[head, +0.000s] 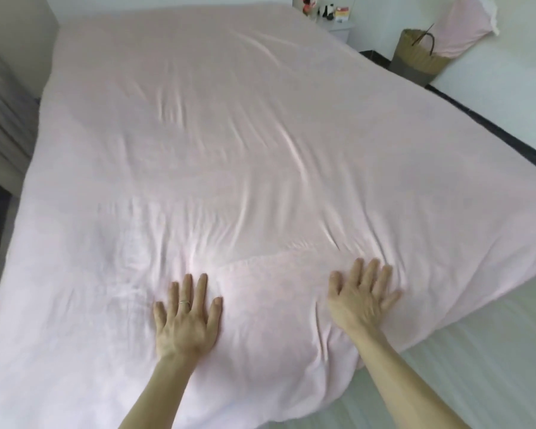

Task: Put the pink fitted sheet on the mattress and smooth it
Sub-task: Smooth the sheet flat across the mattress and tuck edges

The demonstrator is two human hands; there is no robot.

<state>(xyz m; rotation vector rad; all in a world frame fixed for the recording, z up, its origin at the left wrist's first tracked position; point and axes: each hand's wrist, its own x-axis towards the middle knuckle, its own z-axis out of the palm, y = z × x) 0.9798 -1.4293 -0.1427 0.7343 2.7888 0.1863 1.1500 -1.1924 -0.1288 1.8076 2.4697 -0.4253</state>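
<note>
The pink fitted sheet [229, 150] covers the whole top of the mattress, with long creases running through its middle and bunched folds at the near corner. My left hand [186, 317] lies flat on the sheet near the front, fingers spread, a ring on one finger. My right hand [362, 295] presses flat on the sheet close to the near right corner, fingers spread too. Neither hand holds any cloth. The mattress itself is hidden under the sheet.
A woven basket [421, 57] stands by the wall at the back right, with pink cloth [464, 26] hanging over it. A white bedside table [338, 26] with small items is at the head end. Pale floor [477, 351] lies to the right; a dark strip [492, 119] runs along the bed's far side.
</note>
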